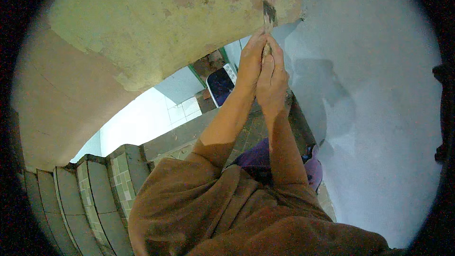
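Observation:
Both arms reach up and away from me, the hands pressed close together on one scraper (pixel 269 15). My left hand (pixel 252 57) is closed at the handle on the left side. My right hand (pixel 273 78) wraps the handle from the right, its fingers pointing up along it. Most of the handle is hidden by the hands. The scraper's flat, stained blade points upward against the sloping overhead surface (pixel 156 33), close to its lower right edge. That surface has pale yellow patches with pinkish-brown areas where the top coat is absent.
A pale blue-white wall (pixel 379 114) rises on the right, carrying my shadow. Tiled stairs (pixel 97 194) lie at the lower left. Beyond the overhead edge stand a white appliance with a dark lid (pixel 220 86) and white floor tiles (pixel 184 112). Purple cloth (pixel 256 156) shows below my arms.

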`<state>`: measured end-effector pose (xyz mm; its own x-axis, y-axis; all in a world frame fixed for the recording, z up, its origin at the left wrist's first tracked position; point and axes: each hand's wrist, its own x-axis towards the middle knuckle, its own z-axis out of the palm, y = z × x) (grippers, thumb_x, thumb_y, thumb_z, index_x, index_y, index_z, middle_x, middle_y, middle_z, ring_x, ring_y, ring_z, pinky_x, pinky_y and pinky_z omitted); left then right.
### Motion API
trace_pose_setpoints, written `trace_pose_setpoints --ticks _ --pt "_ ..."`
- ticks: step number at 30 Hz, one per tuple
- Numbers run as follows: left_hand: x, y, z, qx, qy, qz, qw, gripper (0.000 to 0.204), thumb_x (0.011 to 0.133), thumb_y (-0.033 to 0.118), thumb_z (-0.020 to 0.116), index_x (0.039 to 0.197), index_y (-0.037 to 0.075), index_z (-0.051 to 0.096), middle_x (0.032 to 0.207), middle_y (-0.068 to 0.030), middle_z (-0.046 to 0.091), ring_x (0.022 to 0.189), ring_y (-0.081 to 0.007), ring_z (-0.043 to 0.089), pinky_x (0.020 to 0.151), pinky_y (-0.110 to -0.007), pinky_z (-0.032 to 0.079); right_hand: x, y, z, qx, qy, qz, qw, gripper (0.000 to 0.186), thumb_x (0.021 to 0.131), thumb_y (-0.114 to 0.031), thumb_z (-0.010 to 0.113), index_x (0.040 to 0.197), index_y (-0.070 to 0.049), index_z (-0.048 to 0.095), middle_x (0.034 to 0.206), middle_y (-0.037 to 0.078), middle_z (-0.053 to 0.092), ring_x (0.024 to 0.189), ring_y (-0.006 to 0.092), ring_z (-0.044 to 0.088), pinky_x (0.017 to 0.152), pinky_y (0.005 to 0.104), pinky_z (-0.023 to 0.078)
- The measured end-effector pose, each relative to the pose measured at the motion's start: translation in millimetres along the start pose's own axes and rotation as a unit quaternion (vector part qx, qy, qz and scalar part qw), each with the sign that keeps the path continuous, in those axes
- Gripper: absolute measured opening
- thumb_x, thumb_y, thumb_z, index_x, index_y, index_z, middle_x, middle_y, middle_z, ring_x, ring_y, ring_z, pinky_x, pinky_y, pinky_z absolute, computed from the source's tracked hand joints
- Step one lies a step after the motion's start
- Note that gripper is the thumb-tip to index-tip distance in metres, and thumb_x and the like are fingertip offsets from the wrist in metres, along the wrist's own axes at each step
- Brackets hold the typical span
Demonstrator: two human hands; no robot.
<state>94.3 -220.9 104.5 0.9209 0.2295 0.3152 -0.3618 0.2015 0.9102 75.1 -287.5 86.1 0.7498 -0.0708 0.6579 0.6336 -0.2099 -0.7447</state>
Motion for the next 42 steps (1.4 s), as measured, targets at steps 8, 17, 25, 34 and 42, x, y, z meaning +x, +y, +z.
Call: trace_pose_setpoints --ticks 8,17,25,34,42 --pt "3.4 -3.6 -7.4 0.026 -0.013 -0.016 0.999 0.033 0.096 0.030 0.048 0.113 0.003 0.057 0.097 -0.0023 0.057 0.087 -0.0105 0.050 0.077 -0.024 0.041 -3.7 -10.1 3.2 0.073 -0.003 0.084 0.994 0.039 0.098 -0.020 0.033 0.130 -0.002 0.046 0.127 0.023 0.053 0.118 0.0362 0.053 0.096 0.0390 0.043" --pt "3.8 -2.1 -6.7 0.086 -0.024 0.029 0.996 0.027 0.096 0.027 0.047 0.107 0.004 0.058 0.092 -0.0012 0.056 0.084 -0.0096 0.050 0.074 -0.025 0.041 -2.8 -1.5 9.8 0.048 0.037 0.014 0.998 0.038 0.097 -0.020 0.034 0.131 -0.005 0.043 0.119 0.023 0.058 0.105 0.0408 0.058 0.085 0.0440 0.048" --pt "9.0 -8.5 -8.8 0.068 -0.016 0.004 0.998 0.026 0.096 0.028 0.047 0.100 0.005 0.058 0.092 -0.0014 0.057 0.084 -0.0099 0.051 0.075 -0.025 0.042 -2.6 4.3 10.1 0.019 0.017 0.046 0.999 0.039 0.097 -0.021 0.036 0.133 -0.007 0.041 0.117 0.024 0.059 0.099 0.0435 0.060 0.080 0.0465 0.051" --pt "13.3 -6.0 -13.8 0.127 -0.018 0.071 0.989 0.035 0.097 0.029 0.046 0.114 0.000 0.058 0.102 -0.0059 0.060 0.092 -0.0141 0.054 0.082 -0.027 0.043 -1.3 -0.1 14.9 0.046 0.021 0.062 0.997 0.039 0.098 -0.020 0.032 0.129 -0.002 0.046 0.124 0.022 0.054 0.115 0.0376 0.054 0.093 0.0394 0.045" --pt "12.4 -5.8 -25.5 -0.014 -0.019 -0.059 0.998 0.027 0.097 0.029 0.047 0.098 0.004 0.058 0.091 -0.0022 0.055 0.083 -0.0105 0.049 0.073 -0.027 0.042 -2.9 -0.1 22.5 -0.006 0.016 0.042 0.999 0.040 0.096 -0.018 0.039 0.135 -0.008 0.038 0.097 0.024 0.065 0.074 0.0424 0.064 0.063 0.0474 0.052"
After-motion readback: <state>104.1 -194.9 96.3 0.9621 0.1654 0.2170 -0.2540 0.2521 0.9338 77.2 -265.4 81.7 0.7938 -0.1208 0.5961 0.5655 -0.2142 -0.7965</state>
